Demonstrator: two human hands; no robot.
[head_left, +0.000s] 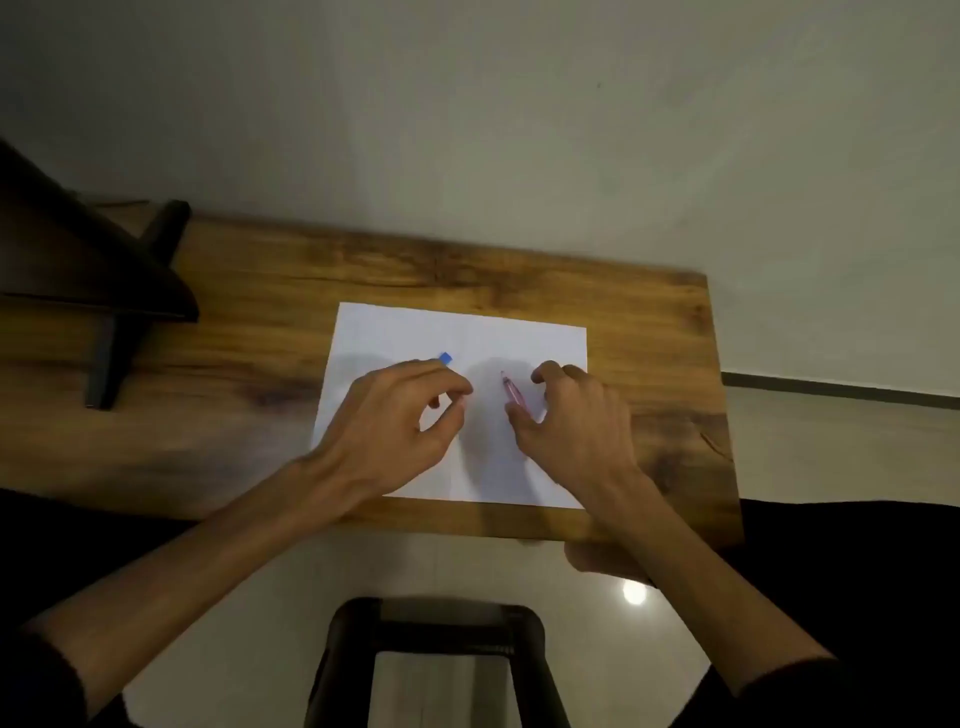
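Fingers (545, 371) of the right hand (576, 421) are arched like a claw over the right half of a white sheet of paper (457, 327), their tips down near the sheet and spread apart. The thumb reaches inward, and its tip lies against the near end of a pink see-through pen (511, 392). White paper shows between the pen and the forefinger, so no pinch has closed across the barrel. Whether the thumb alone presses it or only touches it cannot be told.

The pen lies on the sheet between the two hands. Its long axis runs from the near edge of the bench (519, 280) toward the far edge, with the point leaning a little toward the left corner. It sits on the thumb side of the right hand, clearly closer to that hand than to the other. As I judge it, picking it up depends on the forefinger crossing that strip of paper to meet the thumb across the barrel, not along it.

On the left hand (384, 415), the thumb and forefinger curl until their tips meet in a small ring, with paper visible through it. A small blue piece (445, 357) shows just past the knuckles on the far side. Whether those fingers hold it or it simply lies on the sheet behind them cannot be told.

The sheet lies toward the bench's right end, its near edge just short of the bench's near edge.
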